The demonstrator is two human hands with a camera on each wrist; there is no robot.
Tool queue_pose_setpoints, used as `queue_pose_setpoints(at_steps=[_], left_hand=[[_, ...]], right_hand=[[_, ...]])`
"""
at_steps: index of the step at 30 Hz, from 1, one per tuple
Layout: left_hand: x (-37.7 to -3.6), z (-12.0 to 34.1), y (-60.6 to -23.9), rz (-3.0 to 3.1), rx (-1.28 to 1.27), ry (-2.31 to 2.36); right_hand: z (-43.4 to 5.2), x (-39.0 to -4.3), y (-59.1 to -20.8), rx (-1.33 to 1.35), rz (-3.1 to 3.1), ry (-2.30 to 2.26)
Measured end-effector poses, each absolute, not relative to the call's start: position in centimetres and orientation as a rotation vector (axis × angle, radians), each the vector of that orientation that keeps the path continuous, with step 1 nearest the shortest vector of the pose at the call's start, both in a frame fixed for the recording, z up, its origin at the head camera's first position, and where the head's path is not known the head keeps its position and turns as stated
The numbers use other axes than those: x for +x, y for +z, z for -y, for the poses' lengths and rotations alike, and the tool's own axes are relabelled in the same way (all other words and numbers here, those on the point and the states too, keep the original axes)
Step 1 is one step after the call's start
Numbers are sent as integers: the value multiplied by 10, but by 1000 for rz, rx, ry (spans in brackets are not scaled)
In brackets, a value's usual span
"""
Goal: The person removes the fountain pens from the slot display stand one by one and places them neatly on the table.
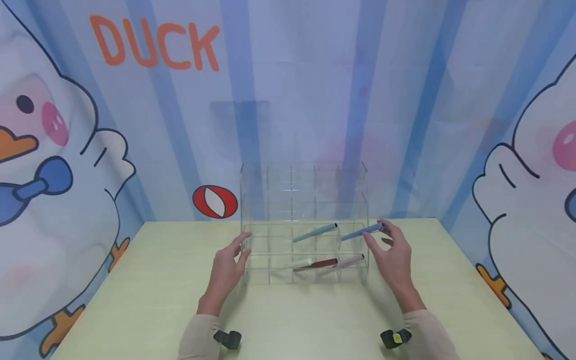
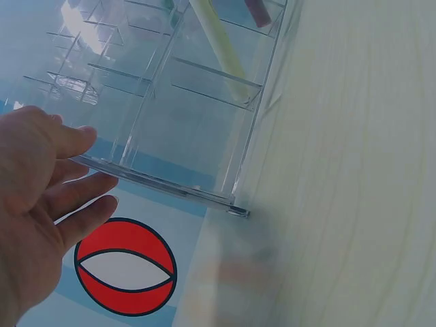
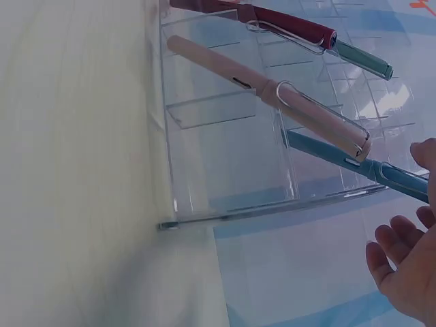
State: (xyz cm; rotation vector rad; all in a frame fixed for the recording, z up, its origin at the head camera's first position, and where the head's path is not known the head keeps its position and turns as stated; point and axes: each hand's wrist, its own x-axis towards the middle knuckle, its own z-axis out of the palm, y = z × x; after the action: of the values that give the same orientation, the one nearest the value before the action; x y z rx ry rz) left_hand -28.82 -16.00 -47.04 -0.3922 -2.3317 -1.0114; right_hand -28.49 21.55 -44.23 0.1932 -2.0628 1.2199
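While both hands flank it, the clear acrylic rack point(image 1: 306, 225) stands on the pale bench point(image 1: 148, 290), a grid of open cells stepped up toward the striped backdrop point(image 1: 288, 100). Left of the rack, the left hand point(image 1: 227, 267) has its fingers straight and loosely spread, fingertips at the rack's left wall; from the left wrist view those fingers point(image 2: 82, 194) lie right against the wall's edge, though contact is hard to confirm. Right of the rack, the right hand point(image 1: 392, 252) is relaxed and spread beside the right wall, gripping nothing.

Inside the rack, pens lie slanted: a teal pen point(image 1: 315, 232) and a blue pen point(image 1: 362, 231) in the upper occupied row, the blue one poking out toward the right hand. In the front row below sit a dark red pen point(image 1: 321, 263), a pink pen point(image 1: 348, 261) and a pale one point(image 1: 297, 263) that is hard to make out. The rack's rear cells are barely visible against the backdrop. A red and white oval point(image 1: 215, 201) shows left of the rack.
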Motion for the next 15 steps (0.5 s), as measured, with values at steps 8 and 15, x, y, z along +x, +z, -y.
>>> queue_pose_setpoints(at_steps=[8,15], left_hand=[[-287,160,-473,2337,-411,-1044],[-289,162,-472,2323,-431,-1048]], right_hand=[[-213,-287,-444,158,1998,1273],[-211,-290,-443,131,2009,1322]])
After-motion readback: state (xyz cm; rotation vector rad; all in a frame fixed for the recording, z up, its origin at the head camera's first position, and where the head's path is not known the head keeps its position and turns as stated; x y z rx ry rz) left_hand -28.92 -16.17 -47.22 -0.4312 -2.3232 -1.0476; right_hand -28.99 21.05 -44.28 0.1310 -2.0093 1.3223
